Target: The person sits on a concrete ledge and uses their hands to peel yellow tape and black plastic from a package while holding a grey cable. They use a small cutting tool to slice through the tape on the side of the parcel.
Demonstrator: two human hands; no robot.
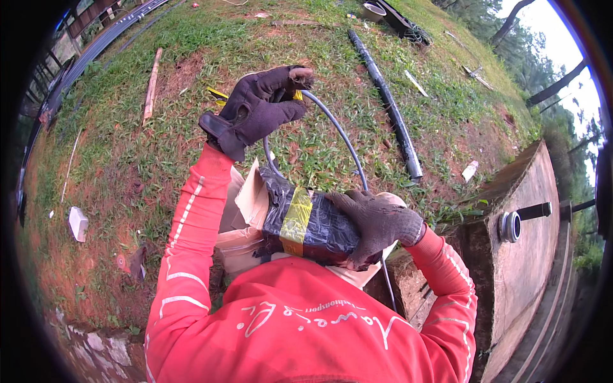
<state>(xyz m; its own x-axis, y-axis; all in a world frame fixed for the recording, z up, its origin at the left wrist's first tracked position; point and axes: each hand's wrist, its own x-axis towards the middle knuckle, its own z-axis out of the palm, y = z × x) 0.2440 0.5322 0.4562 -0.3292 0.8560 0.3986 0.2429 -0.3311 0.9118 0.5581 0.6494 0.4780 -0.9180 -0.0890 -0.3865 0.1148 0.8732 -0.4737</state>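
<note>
My left hand (268, 103), in a dark glove with bare fingertips, is closed around a yellow-and-black object (219, 96) that shows on both sides of it; its kind is unclear. A thin grey cable or hose (341, 129) curves up to its fingertips, and another stretch of it rises below the palm. My right hand (378, 222), in a brown knit glove, grips the right end of a block-shaped bundle (330, 230) wrapped in black plastic, with a yellow tape band (296, 221) around it. The bundle lies against my red shirt. Opened cardboard (251, 196) sticks out at its left.
A black pipe (387, 103) lies on the grass ahead, a wooden stick (153, 86) at left. To my right stands a concrete structure (527, 249) with a pipe fitting (510, 227). Stonework (103, 352) is at lower left. A bucket (373, 11) and long metal profiles (98, 50) lie farther off.
</note>
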